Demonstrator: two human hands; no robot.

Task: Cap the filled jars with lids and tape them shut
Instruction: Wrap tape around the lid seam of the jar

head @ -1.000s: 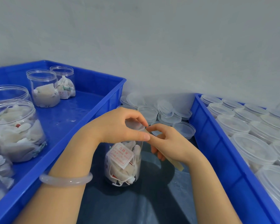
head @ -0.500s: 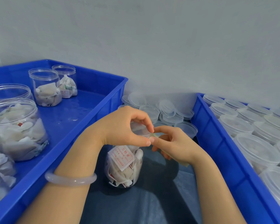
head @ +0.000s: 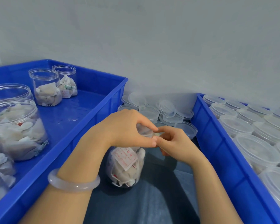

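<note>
While left hand (head: 128, 128) grips lid (head: 145, 132) on jar (head: 129, 173) w/ red-print label (head: 124, 156), right hand (head: 176, 143) pinches tape (head: 159, 134).

On the wrist of the left hand (head: 126, 130) there is a smooth round bracelet (head: 73, 183), milky and half clear, with a light lilac tone. Both forearms are bare, and the nails are short.

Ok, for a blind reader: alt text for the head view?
The left hand grips the lid of a filled jar while the right hand pinches what looks like tape at its rim. Blue bins flank it; loose lids lie behind.
</note>
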